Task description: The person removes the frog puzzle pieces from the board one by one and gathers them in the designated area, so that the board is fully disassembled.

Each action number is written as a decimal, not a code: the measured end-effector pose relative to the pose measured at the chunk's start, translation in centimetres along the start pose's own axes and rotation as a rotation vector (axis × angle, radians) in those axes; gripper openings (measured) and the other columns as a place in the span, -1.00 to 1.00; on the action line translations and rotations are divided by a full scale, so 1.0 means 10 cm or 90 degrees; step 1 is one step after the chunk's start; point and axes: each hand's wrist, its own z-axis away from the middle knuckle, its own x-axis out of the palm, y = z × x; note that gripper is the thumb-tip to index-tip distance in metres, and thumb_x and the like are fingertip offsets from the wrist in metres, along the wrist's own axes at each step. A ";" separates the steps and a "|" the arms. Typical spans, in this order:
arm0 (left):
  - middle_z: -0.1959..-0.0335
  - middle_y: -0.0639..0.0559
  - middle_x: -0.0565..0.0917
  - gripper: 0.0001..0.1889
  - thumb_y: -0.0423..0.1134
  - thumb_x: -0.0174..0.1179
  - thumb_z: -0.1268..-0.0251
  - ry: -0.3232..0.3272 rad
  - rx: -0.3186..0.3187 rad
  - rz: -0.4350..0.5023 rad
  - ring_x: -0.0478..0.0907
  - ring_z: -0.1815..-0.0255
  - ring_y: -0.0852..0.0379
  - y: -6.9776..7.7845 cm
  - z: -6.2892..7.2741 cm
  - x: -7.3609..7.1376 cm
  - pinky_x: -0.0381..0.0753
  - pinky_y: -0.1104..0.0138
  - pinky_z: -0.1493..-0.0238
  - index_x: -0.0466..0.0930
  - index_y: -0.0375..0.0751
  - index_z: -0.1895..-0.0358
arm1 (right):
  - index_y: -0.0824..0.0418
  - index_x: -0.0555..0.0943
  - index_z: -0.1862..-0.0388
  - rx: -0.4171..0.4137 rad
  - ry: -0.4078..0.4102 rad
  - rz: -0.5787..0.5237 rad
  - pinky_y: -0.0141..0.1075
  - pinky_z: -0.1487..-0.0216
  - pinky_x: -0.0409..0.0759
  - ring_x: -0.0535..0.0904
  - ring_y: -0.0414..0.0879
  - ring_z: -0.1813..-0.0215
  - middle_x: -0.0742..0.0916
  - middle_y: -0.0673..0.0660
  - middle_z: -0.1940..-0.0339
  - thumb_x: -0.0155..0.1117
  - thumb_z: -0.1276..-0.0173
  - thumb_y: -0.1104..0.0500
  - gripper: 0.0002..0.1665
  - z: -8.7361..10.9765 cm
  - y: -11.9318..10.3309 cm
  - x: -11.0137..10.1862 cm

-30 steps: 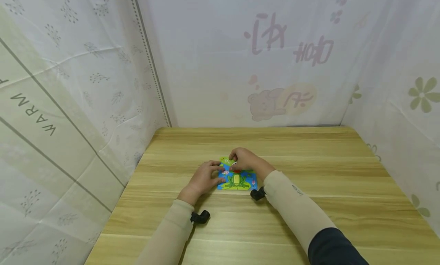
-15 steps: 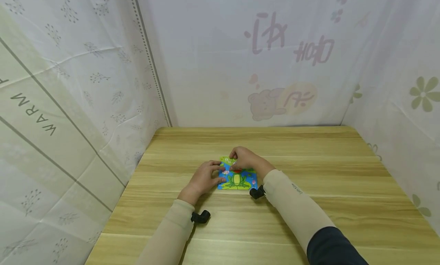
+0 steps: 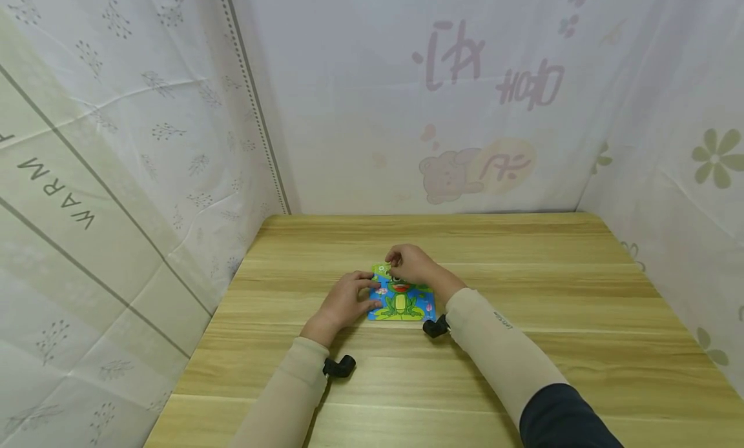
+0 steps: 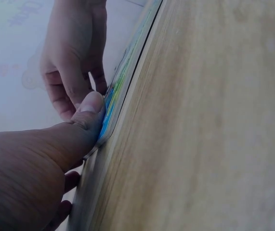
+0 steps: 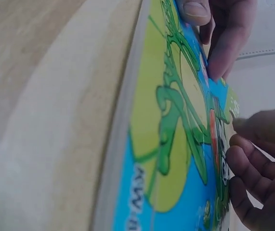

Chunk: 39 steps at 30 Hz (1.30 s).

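Observation:
A flat wooden frog puzzle (image 3: 401, 306) with a blue and green picture lies on the table. The left hand (image 3: 343, 299) rests at its left side, fingers spread, with the thumb and fingertips on the picture. In the left wrist view its thumb (image 4: 91, 102) presses near the board's corner. The right hand (image 3: 414, 266) is over the top of the puzzle, fingers loosely bent near the frog's eyes, covering the upper middle part. Its fingertips (image 5: 238, 154) are right by the picture surface in the right wrist view, with no held thing showing. The frog's red mouth (image 3: 400, 286) shows below it.
The wood-grain table (image 3: 494, 254) extends around the puzzle on every side. Printed cloth curtains (image 3: 349, 112) hang behind it and at both sides. A black wrist-worn camera (image 3: 340, 367) sticks out from the left sleeve, another from the right.
The right hand has lifted slightly away from the frog's face, its thumb moving up toward its fingers, so more of the eyes and mouth shows. The left hand stays in place.

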 end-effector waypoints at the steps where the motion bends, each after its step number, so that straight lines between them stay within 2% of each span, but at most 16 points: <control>1: -0.47 -0.01 0.49 -0.51 0.04 0.46 -0.30 0.000 0.000 -0.001 0.39 -0.49 -0.13 0.00 0.00 0.00 0.40 0.00 -0.48 0.73 -0.01 -0.25 | 0.14 0.71 0.01 -0.004 0.003 0.010 -0.18 0.03 0.67 0.62 -0.09 0.13 0.70 0.00 0.18 0.44 -0.47 0.18 -0.83 0.00 0.00 0.01; 7: -0.47 0.00 0.49 -0.51 0.04 0.46 -0.31 0.001 0.003 -0.003 0.39 -0.48 -0.12 0.00 0.00 0.00 0.40 0.00 -0.48 0.73 -0.01 -0.26 | 0.12 0.76 0.08 -0.012 0.023 0.094 -0.22 0.04 0.69 0.64 -0.15 0.18 0.72 -0.05 0.23 0.47 -0.45 0.15 -0.87 -0.03 0.00 0.04; 12: -0.46 -0.01 0.50 -0.51 0.04 0.46 -0.30 0.000 0.002 0.000 0.40 -0.48 -0.13 0.00 0.00 0.00 0.40 0.00 -0.48 0.73 -0.01 -0.26 | 0.13 0.77 0.10 -0.007 0.036 0.131 -0.21 0.03 0.70 0.65 -0.15 0.19 0.73 -0.05 0.25 0.47 -0.44 0.13 -0.87 -0.03 -0.01 0.06; 18: -0.47 0.00 0.50 -0.50 0.06 0.45 -0.30 -0.001 0.000 -0.005 0.39 -0.49 -0.12 0.00 -0.01 0.01 0.41 0.01 -0.48 0.72 0.00 -0.27 | 0.13 0.79 0.14 0.008 0.043 0.123 -0.24 0.07 0.71 0.65 -0.18 0.22 0.75 -0.06 0.27 0.48 -0.43 0.13 -0.89 -0.04 -0.01 0.05; 27: -0.43 -0.04 0.53 -0.52 0.03 0.47 -0.29 0.011 0.008 -0.001 0.43 -0.45 -0.16 0.01 -0.01 0.00 0.45 -0.01 -0.45 0.72 -0.04 -0.23 | 0.17 0.80 0.17 0.004 0.054 0.109 -0.24 0.07 0.70 0.66 -0.16 0.22 0.76 -0.04 0.29 0.48 -0.43 0.17 -0.91 -0.01 -0.04 0.01; 39: -0.45 -0.01 0.51 -0.54 0.04 0.46 -0.31 0.004 -0.006 -0.005 0.41 -0.47 -0.14 0.00 -0.01 0.01 0.43 0.00 -0.46 0.72 0.01 -0.23 | 0.17 0.80 0.19 -0.001 0.057 0.070 -0.24 0.09 0.70 0.65 -0.15 0.23 0.75 -0.04 0.31 0.47 -0.43 0.17 -0.91 0.02 -0.03 -0.01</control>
